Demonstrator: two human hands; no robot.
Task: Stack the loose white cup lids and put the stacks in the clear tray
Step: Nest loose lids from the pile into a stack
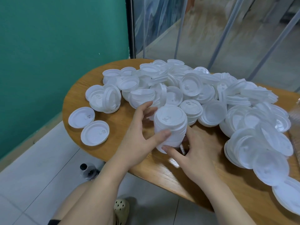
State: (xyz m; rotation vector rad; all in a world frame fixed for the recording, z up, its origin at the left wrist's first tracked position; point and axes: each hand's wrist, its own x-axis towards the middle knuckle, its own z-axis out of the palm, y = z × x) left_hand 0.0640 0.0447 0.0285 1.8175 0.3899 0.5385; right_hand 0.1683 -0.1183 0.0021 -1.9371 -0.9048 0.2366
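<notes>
While a large heap of loose white lids (186,88) is spread over the far and right parts of the oval wooden table (191,172), a nested stack of lids (169,127) is held near the table's near edge, just in front of the heap. The stack is gripped from the left by the left hand (138,140), whose thumb is curled across its near side while the fingers reach round the far side. It is steadied from the right and below by the right hand (193,153), whose fingertips press against the bottom lids; whether those fingers wrap right round cannot be told. The two-sided hold seems meant to keep the rims aligned so that the lids stay seated in one another. The stack's long axis is tilted, with the bottom end toward the near edge of the table and the top leaning up and away to the far side, so that the flat top lid with its small tab faces upward. Two single lids (88,125) lie flat, touching, at the left end of the table, well apart from the heap. A clear tray (294,120) seems to be glimpsed at the right edge, though little of it shows. Most of the lids are judged still unstacked.
</notes>
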